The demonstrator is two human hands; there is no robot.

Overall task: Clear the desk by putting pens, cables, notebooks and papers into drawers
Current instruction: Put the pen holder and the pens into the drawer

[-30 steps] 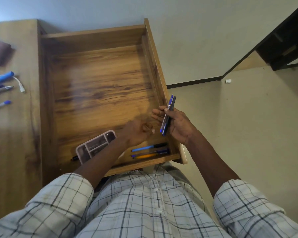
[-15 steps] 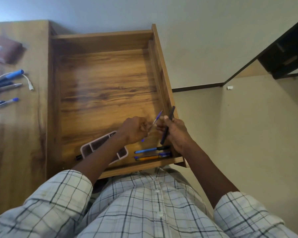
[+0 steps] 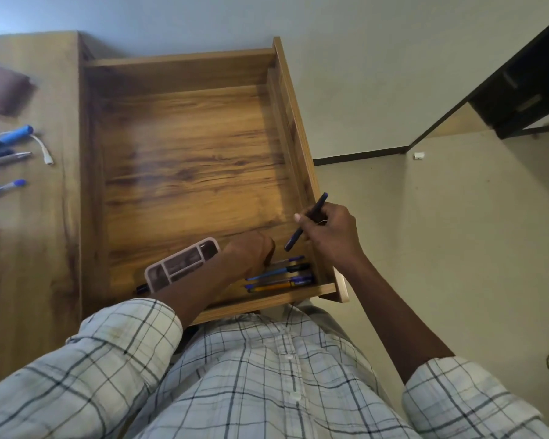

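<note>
At far left, on the wood-grain desk top (image 3: 29, 232), well away from both hands: a dark brown leather-look wallet (image 3: 5, 88), flat, corners rounded; below it a loose cluster of slim pens (image 3: 11, 136) with blue caps and grey barrels, a thin white cable (image 3: 43, 148) curling among them, and a further blue-tipped pen (image 3: 11, 186) lying apart. Next, the open drawer (image 3: 187, 71), rectangular, of warm streaked wood laminate, its floor largely bare and glossy. In its near part, just left of the left hand's wrist, a pale pink plastic organiser tray (image 3: 159, 270), rounded at the corners, divided into small dark compartments; a black pen end (image 3: 141, 289) shows at its lower left edge. Left hand (image 3: 251, 253), knuckles up, fingers curled down together over the near right corner of the drawer; what they grip cannot be told. Directly under and right of those fingers, a row of pens (image 3: 279, 277) lying parallel along the drawer's front wall: blue, black-capped, purple and one orange barrel. Right hand (image 3: 332, 231), above the drawer's right side wall, fingers and thumb pinched on a dark blue pen (image 3: 308, 221), a slim cylinder held tilted, upper end pointing up and right, lower end toward the drawer corner. Both forearms emerge from pale plaid cotton sleeves (image 3: 114, 346).
</note>
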